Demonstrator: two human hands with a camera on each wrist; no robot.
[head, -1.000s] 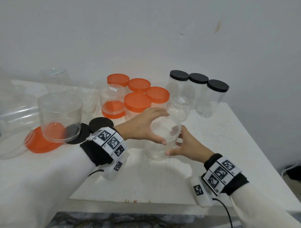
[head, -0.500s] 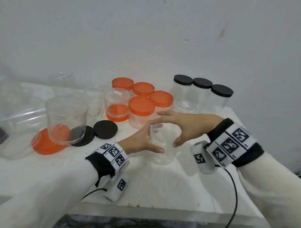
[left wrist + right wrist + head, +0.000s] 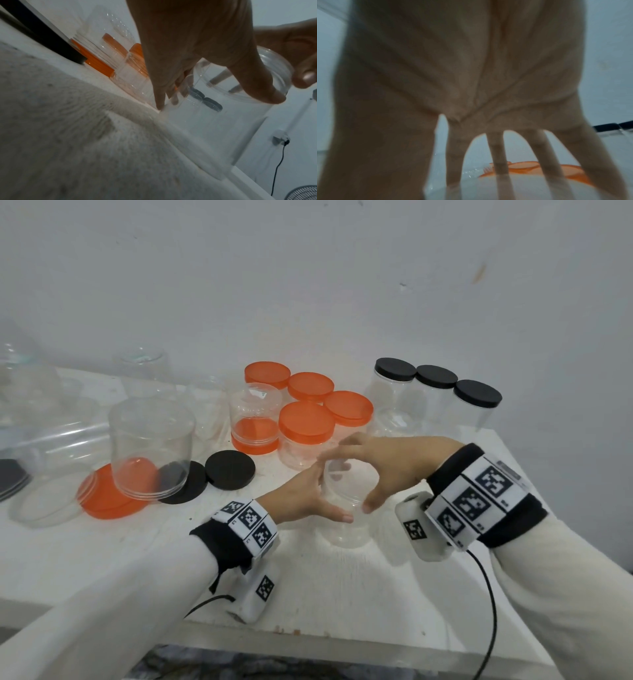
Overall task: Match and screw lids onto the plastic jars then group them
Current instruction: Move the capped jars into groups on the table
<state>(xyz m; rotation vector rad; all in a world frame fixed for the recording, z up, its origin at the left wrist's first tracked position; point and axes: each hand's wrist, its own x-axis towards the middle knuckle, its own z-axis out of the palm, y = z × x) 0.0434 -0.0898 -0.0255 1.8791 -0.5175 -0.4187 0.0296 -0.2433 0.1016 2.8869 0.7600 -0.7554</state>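
A clear plastic jar [image 3: 346, 529] stands upright near the middle of the white table [image 3: 342, 594], with a clear lid [image 3: 349, 484] on its mouth. My left hand [image 3: 318, 494] grips the jar's upper wall from the left, thumb in front and fingers behind. My right hand [image 3: 363, 474] arches over from the right, and its thumb and spread fingers grip the lid's rim. The left wrist view shows the jar [image 3: 214, 128], my left thumb on the lid's edge [image 3: 274, 75] and the right hand [image 3: 295, 47] beside it. In the blurred right wrist view my fingers [image 3: 498, 155] reach down onto the lid [image 3: 522, 189].
Behind the hands stand several orange-lidded jars [image 3: 306, 422] and three black-lidded jars [image 3: 435, 378]. Two loose black lids [image 3: 230, 469] lie to the left, beside a large inverted clear jar [image 3: 150, 446] on an orange lid [image 3: 102, 501]. More clear jars crowd the far left.
My right hand left the jar's side and came over the top onto the lid. My left hand dropped from the lid to the jar's wall. The jar stays put.
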